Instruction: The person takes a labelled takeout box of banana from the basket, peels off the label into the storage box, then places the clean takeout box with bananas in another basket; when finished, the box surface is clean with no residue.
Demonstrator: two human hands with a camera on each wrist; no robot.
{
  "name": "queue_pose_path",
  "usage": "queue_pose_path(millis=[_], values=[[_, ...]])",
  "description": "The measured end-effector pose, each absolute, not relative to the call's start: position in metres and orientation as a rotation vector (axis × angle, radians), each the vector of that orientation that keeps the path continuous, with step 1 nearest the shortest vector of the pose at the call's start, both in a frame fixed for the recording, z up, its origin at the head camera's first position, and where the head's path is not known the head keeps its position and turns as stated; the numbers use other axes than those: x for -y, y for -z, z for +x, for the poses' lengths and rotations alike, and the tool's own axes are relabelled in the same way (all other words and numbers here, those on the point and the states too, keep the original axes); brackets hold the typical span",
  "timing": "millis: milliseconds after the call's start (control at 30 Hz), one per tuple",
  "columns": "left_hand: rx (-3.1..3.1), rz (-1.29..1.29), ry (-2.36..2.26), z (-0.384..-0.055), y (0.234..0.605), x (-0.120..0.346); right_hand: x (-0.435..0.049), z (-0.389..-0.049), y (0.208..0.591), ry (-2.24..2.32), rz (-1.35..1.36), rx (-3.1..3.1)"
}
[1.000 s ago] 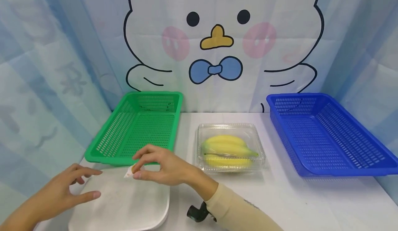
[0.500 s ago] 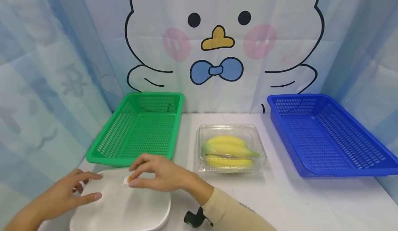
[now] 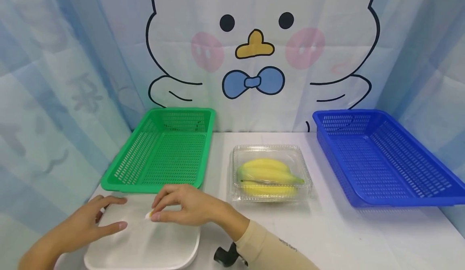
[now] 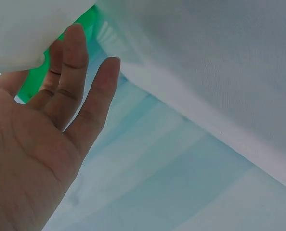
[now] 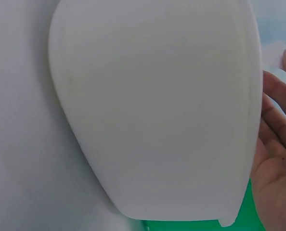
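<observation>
A white, round-cornered plastic board [image 3: 123,245] with a thick rim lies at the lower left. It fills most of the right wrist view. My left hand [image 3: 91,225] is at its left edge, with thumb and index finger spread over the top. In the left wrist view the fingers of this left hand [image 4: 51,120] extend loosely beside the board's edge [image 4: 27,33]. Above the middle of the board, my right hand [image 3: 181,205] pinches a small white-and-yellow piece [image 3: 148,215] between thumb and fingers. Fingertips hide most of that piece, so I cannot tell what it is.
Just behind the board stands a green mesh basket [image 3: 207,149]. A clear clamshell box [image 3: 299,161] holding bananas [image 3: 269,175] sits mid-table, and a blue mesh basket [image 3: 363,201] is at the right. A black device [image 3: 226,257] shows beside my right sleeve. Printed curtains hang behind.
My right hand has lowered toward me with the pinched piece, nearer the middle of the board. My left hand has shifted slightly right at the board's edge.
</observation>
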State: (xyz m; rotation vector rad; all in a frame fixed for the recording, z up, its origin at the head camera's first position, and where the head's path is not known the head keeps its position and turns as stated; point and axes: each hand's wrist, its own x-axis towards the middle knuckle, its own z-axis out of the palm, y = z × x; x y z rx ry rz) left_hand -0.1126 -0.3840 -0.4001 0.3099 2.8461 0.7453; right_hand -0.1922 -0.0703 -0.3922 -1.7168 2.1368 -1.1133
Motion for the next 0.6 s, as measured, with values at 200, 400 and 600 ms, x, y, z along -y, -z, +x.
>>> queue_pose_path(millis=[200, 400, 600], values=[[-2.804, 0.295, -0.816, -0.112, 0.402, 0.384, 0.074, -0.187, 0.396, 0.941, -1.781, -2.131], [-2.809, 0.291, -0.802, -0.11, 0.403, 0.387, 0.081, -0.182, 0.4, 0.724, -1.818, -2.171], [-2.836, 0.319, -0.791, -0.11, 0.402, 0.385, 0.087, -0.182, 0.4, 0.662, -1.776, -2.181]])
